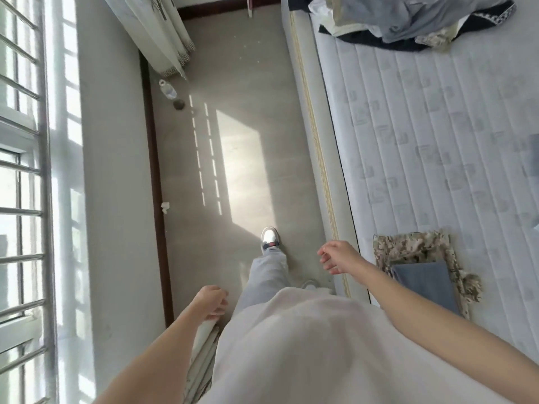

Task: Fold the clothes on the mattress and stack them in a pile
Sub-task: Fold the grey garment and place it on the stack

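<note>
From the head view, the white quilted mattress (437, 135) is carrying two folded pieces near its edge closest to the person — a grey folded cloth (425, 282) lying on a camouflage folded garment (408, 246). A rumpled heap of grey and dark clothes (408, 21) is waiting at the mattress's far end, so most folding seems left. The left hand (211, 303) and right hand (338, 256) are hanging beside the mattress, each grip released and holding nothing. Sunlight is falling on the grey tiled floor (233, 83) beside the mattress — a barred window (23, 170) is standing beyond.

Quilted cloth mattress (437, 126), matt smooth floor (248, 83), shiny metal window bars (20, 211), fringed camouflage cloth (414, 246)
</note>
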